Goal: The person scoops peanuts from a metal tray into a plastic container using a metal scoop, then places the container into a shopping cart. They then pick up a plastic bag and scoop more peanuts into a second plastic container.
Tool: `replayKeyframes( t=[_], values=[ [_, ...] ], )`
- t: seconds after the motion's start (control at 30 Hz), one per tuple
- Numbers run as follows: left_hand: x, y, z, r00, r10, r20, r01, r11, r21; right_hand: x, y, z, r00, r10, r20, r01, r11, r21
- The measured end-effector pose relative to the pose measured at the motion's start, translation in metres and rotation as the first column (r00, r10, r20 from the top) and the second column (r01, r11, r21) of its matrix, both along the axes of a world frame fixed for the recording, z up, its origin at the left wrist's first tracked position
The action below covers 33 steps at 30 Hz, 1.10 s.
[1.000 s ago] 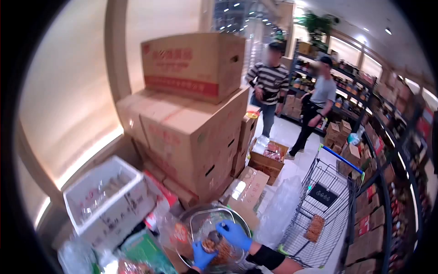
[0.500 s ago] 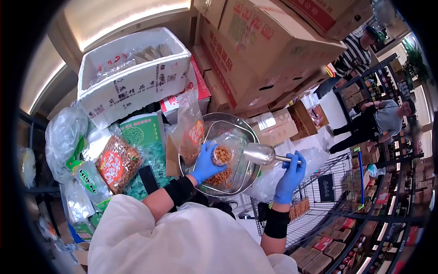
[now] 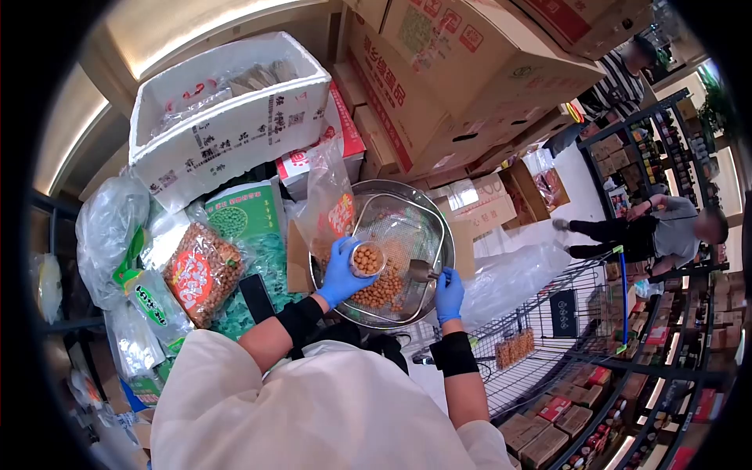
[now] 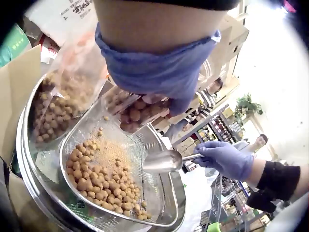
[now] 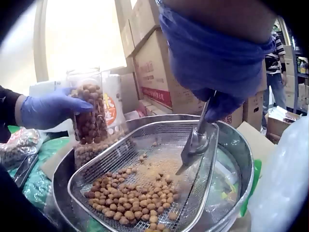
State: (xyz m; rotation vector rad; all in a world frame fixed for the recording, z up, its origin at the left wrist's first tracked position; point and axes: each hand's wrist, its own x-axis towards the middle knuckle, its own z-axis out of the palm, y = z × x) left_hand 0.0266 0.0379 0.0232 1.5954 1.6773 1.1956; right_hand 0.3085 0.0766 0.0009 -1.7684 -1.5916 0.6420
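Observation:
The blue-gloved left hand (image 3: pixel 339 274) grips a clear jar (image 3: pixel 366 259) filled with round brown snacks, held over the left part of a wire mesh basket (image 5: pixel 209 166). In the right wrist view the jar (image 5: pixel 90 108) stands upright, fingers around its side. The right hand (image 3: pixel 450 296), also gloved, holds the handle of a metal scoop (image 4: pixel 163 161) above the basket's right side; its blade points down and looks empty. Loose snacks (image 5: pixel 130 200) lie in the basket, which sits in a large round metal pan (image 5: pixel 245 169).
A plastic bag of snacks (image 3: pixel 333 205) leans at the pan's left. Beyond are a foam box (image 3: pixel 227 145), stacked cartons (image 3: pixel 462 86) and a phone (image 3: pixel 256 298). A shopping cart (image 3: pixel 540 321) stands at the right; two people are near the shelves.
The right hand has brought the scoop leftward and down from the pan's right edge, its blade now lower over the basket. The left hand still grips the jar, which shows more snacks.

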Motion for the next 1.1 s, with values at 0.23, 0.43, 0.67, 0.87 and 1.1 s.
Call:
replayKeyframes(
  t=[0.23, 0.43, 0.67, 0.87, 1.1],
  values=[
    [-0.013, -0.016, -0.001, 0.999, 0.016, -0.044, -0.018, 0.998, -0.054, -0.006, 0.009, -0.029, 0.979, 0.128, 0.160, -0.121, 0.991, -0.054],
    [-0.022, -0.042, 0.014, 0.996, -0.042, -0.075, 0.034, 0.994, -0.102, -0.007, 0.035, -0.060, 0.727, 0.514, 0.455, -0.264, 0.821, -0.507],
    [-0.037, -0.055, 0.019, 0.997, 0.047, -0.064, -0.055, 0.990, -0.133, -0.003, 0.098, -0.016, 0.699, 0.597, 0.393, -0.223, 0.704, -0.674],
    [-0.046, -0.060, 0.026, 0.994, 0.081, -0.078, -0.093, 0.980, -0.175, -0.048, 0.135, -0.044, 0.892, 0.393, 0.222, -0.329, 0.903, -0.276],
    [-0.050, -0.061, 0.028, 0.991, 0.078, -0.107, -0.098, 0.976, -0.193, -0.071, 0.140, -0.076, 0.951, 0.268, 0.156, -0.243, 0.957, -0.158]
  ],
)
